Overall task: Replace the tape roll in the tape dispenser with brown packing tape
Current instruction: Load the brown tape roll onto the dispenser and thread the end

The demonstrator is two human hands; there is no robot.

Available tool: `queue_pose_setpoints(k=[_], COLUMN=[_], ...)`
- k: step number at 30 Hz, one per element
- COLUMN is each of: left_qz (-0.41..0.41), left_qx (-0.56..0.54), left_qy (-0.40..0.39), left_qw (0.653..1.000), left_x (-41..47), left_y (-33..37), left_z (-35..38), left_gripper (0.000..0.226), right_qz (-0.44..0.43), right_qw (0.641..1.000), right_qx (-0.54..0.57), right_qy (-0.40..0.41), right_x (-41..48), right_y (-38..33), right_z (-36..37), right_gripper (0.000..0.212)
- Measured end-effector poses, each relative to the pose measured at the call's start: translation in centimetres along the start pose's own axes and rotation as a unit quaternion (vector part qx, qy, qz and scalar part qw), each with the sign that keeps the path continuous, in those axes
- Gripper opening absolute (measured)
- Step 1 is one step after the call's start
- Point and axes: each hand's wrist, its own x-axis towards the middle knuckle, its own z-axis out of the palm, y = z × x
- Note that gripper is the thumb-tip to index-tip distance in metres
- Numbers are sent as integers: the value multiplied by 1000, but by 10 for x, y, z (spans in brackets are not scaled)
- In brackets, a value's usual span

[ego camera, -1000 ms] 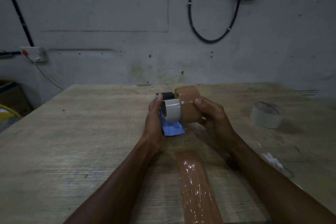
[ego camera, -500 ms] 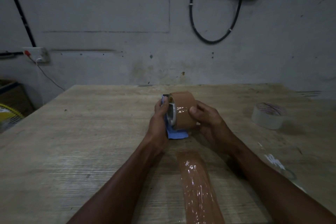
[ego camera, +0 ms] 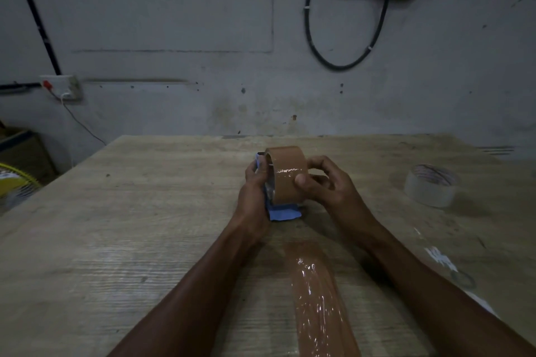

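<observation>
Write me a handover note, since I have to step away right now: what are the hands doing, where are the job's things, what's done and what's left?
Left hand: grips the blue dispenser, held just above the table.
Right hand: thumb and fingers on the brown roll.
Brown roll sits against the dispenser; whether it is fully seated cannot be told.
Clear roll lies on the table to the right, apart from the hands.
Done: the brown roll is at the dispenser.
Left: probably press the roll home and thread its end.

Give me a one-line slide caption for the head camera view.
Both hands, left and right, seat a brown tape roll on a blue dispenser; a clear roll lies aside.
</observation>
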Motion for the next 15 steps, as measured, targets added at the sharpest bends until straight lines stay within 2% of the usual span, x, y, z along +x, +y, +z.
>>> queue_pose_setpoints(k=[4,11,15], left_qz=[2,6,2], left_qx=[11,37,33], left_qy=[5,23,21], left_qw=[1000,999,999], left_x=[0,1,-1], left_y=[-1,-1,1], left_z=[1,4,4], left_gripper=[74,78,65], right_qz=[-26,-15,-26], right_qw=[1000,998,999], right_qx=[15,60,37], right_qy=[4,21,27], right_x=[-3,-3,-2], right_y=[-3,-7,-3], right_z=[0,7,9], right_gripper=[27,29,30])
